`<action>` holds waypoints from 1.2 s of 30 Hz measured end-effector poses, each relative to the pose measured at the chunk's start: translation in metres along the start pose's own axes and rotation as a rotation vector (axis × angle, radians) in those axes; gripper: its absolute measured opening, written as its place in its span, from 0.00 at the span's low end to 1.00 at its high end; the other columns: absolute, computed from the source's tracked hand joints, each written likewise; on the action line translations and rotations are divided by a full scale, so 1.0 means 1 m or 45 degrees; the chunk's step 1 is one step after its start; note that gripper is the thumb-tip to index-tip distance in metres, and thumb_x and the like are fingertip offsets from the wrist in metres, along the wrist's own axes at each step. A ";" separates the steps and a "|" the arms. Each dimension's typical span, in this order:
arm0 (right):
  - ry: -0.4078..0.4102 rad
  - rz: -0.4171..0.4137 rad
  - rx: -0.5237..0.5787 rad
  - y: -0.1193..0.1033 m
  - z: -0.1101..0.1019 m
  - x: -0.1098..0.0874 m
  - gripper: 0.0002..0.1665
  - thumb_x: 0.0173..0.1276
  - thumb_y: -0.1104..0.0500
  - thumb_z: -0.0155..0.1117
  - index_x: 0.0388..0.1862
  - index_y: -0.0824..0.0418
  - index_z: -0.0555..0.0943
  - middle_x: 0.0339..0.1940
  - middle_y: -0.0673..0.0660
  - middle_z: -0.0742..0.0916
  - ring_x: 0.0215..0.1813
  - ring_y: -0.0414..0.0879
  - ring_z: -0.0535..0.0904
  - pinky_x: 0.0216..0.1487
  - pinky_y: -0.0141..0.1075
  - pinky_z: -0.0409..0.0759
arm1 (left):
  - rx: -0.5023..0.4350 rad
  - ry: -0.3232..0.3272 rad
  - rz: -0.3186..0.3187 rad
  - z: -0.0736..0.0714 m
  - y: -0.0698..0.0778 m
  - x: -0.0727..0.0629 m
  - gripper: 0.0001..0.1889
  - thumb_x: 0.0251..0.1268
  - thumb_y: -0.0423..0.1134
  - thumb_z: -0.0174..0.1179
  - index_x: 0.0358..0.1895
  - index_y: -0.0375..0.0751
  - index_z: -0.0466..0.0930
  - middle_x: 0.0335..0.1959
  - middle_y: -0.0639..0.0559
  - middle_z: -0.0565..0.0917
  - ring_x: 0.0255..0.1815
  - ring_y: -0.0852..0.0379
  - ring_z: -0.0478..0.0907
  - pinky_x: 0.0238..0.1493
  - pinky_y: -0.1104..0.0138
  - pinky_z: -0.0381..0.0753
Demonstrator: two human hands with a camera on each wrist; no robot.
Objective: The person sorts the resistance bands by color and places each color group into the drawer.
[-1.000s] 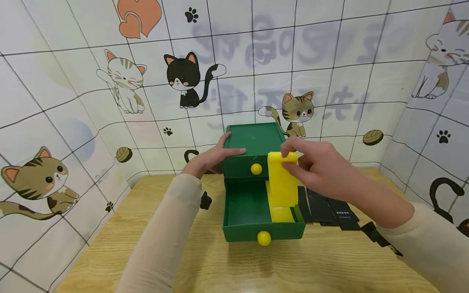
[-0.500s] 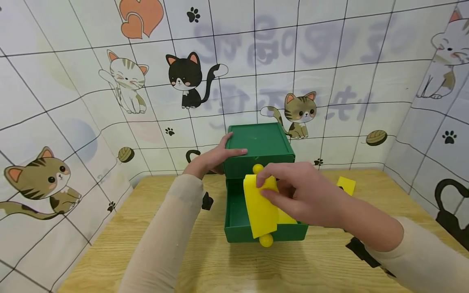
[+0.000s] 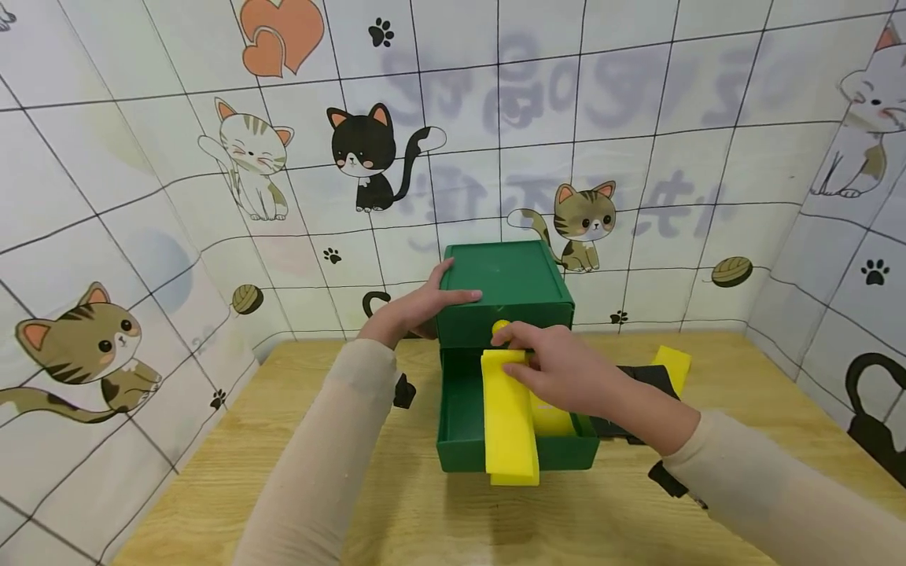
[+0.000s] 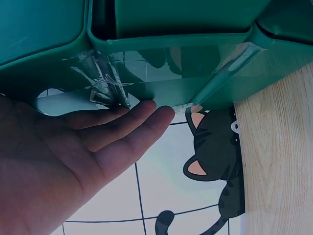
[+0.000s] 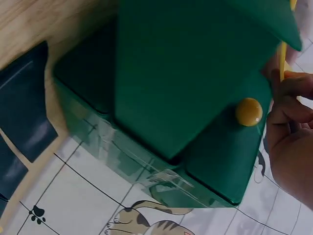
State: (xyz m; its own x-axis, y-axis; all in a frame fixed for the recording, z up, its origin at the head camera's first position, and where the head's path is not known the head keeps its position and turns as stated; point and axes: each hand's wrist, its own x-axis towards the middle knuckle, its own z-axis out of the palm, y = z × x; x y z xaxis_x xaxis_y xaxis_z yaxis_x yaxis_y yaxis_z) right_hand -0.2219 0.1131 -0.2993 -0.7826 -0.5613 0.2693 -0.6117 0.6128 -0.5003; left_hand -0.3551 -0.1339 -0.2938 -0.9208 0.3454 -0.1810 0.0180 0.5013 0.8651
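Observation:
A green two-drawer cabinet (image 3: 501, 271) stands on the table, its lower drawer (image 3: 463, 457) pulled out. My left hand (image 3: 418, 306) rests on the cabinet's left top edge; in the left wrist view, its straight fingers (image 4: 132, 139) lie along the taped side. My right hand (image 3: 566, 365) pinches the upper end of a flat, folded yellow piece (image 3: 510, 436). That piece hangs in front of the drawer and hides the lower knob. Another yellow piece (image 3: 552, 420) lies in the drawer's right part. The upper drawer's yellow knob (image 5: 249, 111) sits close to my right hand.
Flat black packets (image 3: 653, 379) lie on the table right of the cabinet, partly behind my right forearm. A further yellow piece (image 3: 674, 365) lies beside them. A cat-print sheet (image 3: 467, 102) rises behind and around the wooden table (image 3: 333, 464).
My right hand has carried the yellow piece left and down, from over the drawer's right part to in front of it. My left hand stays on the cabinet.

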 end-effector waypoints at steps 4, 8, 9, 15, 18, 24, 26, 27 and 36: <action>0.028 0.037 -0.067 0.008 0.008 0.001 0.16 0.78 0.64 0.66 0.61 0.63 0.83 0.56 0.62 0.91 0.43 0.44 0.86 0.47 0.39 0.89 | 0.004 -0.007 0.025 0.001 0.003 0.001 0.56 0.68 0.67 0.66 0.85 0.81 0.30 0.91 0.49 0.40 0.87 0.34 0.55 0.73 0.31 0.72; 0.047 0.058 -0.116 0.011 0.012 0.005 0.15 0.77 0.65 0.66 0.60 0.64 0.85 0.54 0.62 0.91 0.45 0.47 0.88 0.51 0.43 0.91 | 0.010 0.013 0.030 0.001 0.006 0.001 0.55 0.68 0.67 0.66 0.85 0.80 0.31 0.91 0.49 0.41 0.87 0.35 0.55 0.72 0.30 0.73; 0.053 0.066 -0.127 0.011 0.013 0.006 0.15 0.77 0.65 0.66 0.60 0.65 0.85 0.54 0.62 0.92 0.45 0.48 0.89 0.51 0.43 0.91 | 0.009 0.015 0.025 0.001 0.006 0.001 0.55 0.68 0.67 0.66 0.85 0.81 0.31 0.91 0.49 0.41 0.87 0.35 0.55 0.72 0.30 0.73; 0.078 0.126 -0.169 0.017 0.021 0.011 0.12 0.77 0.65 0.66 0.56 0.65 0.85 0.51 0.62 0.92 0.43 0.48 0.87 0.52 0.45 0.91 | 0.006 0.011 0.007 0.001 0.005 0.001 0.55 0.68 0.67 0.66 0.85 0.81 0.31 0.91 0.48 0.41 0.86 0.34 0.57 0.72 0.31 0.73; 0.063 0.138 -0.174 0.020 0.025 0.013 0.11 0.78 0.66 0.66 0.55 0.65 0.85 0.51 0.62 0.92 0.43 0.48 0.87 0.53 0.45 0.91 | 0.014 0.014 0.010 0.001 0.004 0.000 0.55 0.69 0.67 0.65 0.86 0.80 0.31 0.91 0.48 0.41 0.86 0.35 0.56 0.72 0.31 0.73; 0.057 0.164 -0.202 0.024 0.030 0.016 0.10 0.78 0.65 0.66 0.55 0.64 0.85 0.50 0.61 0.91 0.39 0.45 0.83 0.49 0.41 0.90 | 0.030 0.017 0.008 0.001 0.004 0.000 0.56 0.68 0.67 0.66 0.85 0.80 0.30 0.91 0.49 0.40 0.87 0.36 0.55 0.72 0.32 0.74; 0.070 0.160 -0.228 0.024 0.030 0.016 0.10 0.77 0.65 0.66 0.54 0.63 0.85 0.50 0.61 0.91 0.38 0.45 0.82 0.47 0.40 0.90 | 0.030 0.017 0.008 0.001 0.004 0.000 0.56 0.68 0.67 0.66 0.85 0.80 0.30 0.91 0.49 0.40 0.87 0.36 0.56 0.72 0.32 0.74; 0.073 0.157 -0.240 0.024 0.031 0.017 0.10 0.77 0.65 0.66 0.54 0.63 0.86 0.49 0.61 0.92 0.37 0.45 0.82 0.47 0.40 0.90 | 0.028 0.017 0.008 0.001 0.003 0.000 0.56 0.69 0.67 0.65 0.85 0.80 0.30 0.91 0.49 0.40 0.87 0.36 0.56 0.72 0.32 0.74; 0.028 0.153 -0.242 0.033 0.037 0.018 0.05 0.78 0.64 0.66 0.49 0.59 0.85 0.45 0.58 0.92 0.35 0.42 0.83 0.43 0.38 0.90 | 0.012 0.008 0.004 0.001 -0.001 0.001 0.55 0.69 0.67 0.65 0.85 0.81 0.30 0.91 0.49 0.40 0.87 0.35 0.56 0.72 0.31 0.74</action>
State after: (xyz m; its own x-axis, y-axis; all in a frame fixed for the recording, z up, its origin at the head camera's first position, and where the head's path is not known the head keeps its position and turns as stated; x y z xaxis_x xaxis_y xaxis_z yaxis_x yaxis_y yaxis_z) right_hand -0.2519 0.1021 -0.3415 -0.8523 -0.4668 0.2360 -0.5229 0.7696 -0.3664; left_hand -0.3556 -0.1333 -0.2952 -0.9231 0.3420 -0.1757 0.0242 0.5077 0.8612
